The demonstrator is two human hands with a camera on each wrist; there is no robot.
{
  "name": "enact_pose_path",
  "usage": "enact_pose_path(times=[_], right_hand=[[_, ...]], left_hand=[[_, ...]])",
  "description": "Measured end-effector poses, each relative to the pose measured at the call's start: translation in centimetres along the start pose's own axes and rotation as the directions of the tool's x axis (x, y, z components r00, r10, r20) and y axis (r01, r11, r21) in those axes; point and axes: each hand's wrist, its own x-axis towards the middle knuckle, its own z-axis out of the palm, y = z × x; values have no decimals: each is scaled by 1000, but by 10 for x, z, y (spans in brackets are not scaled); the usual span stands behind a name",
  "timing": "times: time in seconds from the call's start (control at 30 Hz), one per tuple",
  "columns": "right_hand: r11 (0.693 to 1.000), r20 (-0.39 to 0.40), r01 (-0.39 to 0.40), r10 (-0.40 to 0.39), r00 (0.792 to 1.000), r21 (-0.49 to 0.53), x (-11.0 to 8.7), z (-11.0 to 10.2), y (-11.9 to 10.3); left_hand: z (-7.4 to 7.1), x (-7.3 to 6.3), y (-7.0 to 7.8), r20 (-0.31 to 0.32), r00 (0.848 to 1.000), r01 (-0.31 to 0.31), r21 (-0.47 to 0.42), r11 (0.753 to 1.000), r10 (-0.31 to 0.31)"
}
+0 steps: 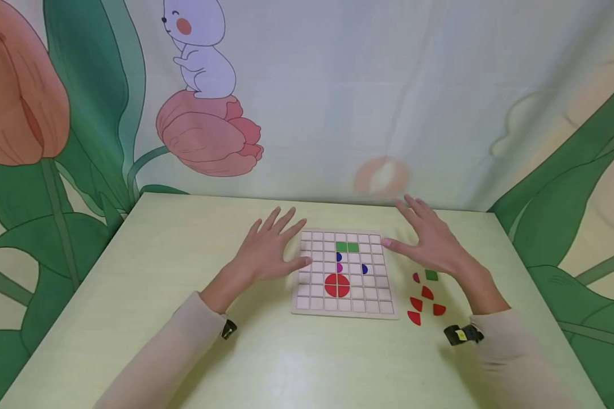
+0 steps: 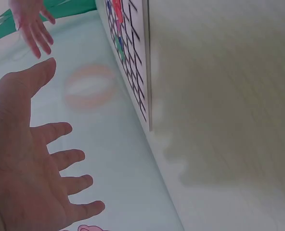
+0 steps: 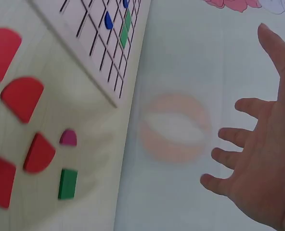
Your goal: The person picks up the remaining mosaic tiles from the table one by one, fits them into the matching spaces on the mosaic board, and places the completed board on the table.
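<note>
Grid board (image 1: 358, 294) holding green, blue, magenta, red pieces (image 1: 343, 279); left hand (image 1: 263, 254), right hand (image 1: 434, 241) aloft, fingers (image 2: 69, 158) spread.

No text, brand or number can be read; whether the yellow patch (image 1: 461, 335) on the right wristband (image 1: 452, 336) is lettered cannot be told.

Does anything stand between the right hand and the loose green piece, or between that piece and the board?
Nothing visible separates the right hand from the loose green piece. Toward the board, a loose magenta piece lies between.
</note>
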Motion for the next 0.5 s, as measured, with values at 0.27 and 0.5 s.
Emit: enact_pose_path(times=[0.27, 0.5], right_hand=[[985, 99, -79, 64, 993, 152, -20, 4, 39], [969, 148, -130, 99, 984, 210, -41, 20, 80]], left_hand=[[16, -11, 10, 67, 997, -47, 9, 999, 46], [28, -11, 16, 112, 992, -54, -51, 997, 59]])
